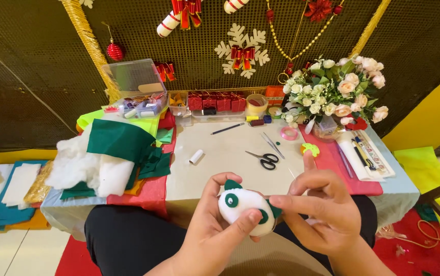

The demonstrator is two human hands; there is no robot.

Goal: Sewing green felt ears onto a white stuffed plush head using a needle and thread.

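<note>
Far to my left, stacked sheets of teal and cream felt (13, 197) lie off the table's edge. On the low table (225, 153) itself, a heap of fluffy white stuffing (84, 166) sits under folded dark green felt pieces (120, 140), with red felt (151, 191) showing beneath. Behind them stands a clear plastic storage box with its lid raised (135, 89). Nearer the middle, a small white spool of thread (196, 156) lies alone, and black-handled scissors (265, 159) rest beside a thin metal tool.

My left hand (215, 232) is wrapped around a small stuffed white felt animal head with dark green ears and eye patches (243, 204), held just above my lap in front of the table, my thumb pressing on its lower front. My right hand (322, 207) meets it from the other side, with the forefinger and thumb pinched at the right ear or the seam there; I cannot tell whether a needle is between them.

Judging by how it looks, the head is already stuffed, both ears are on, and two round green eye patches with white centres are in place. Whether the right side is fully fastened is hidden by my fingers. No nose, mouth or body shows yet.

To my right stand a bouquet of white and pale pink artificial roses (340, 89) and a red felt sheet (332, 163).
</note>
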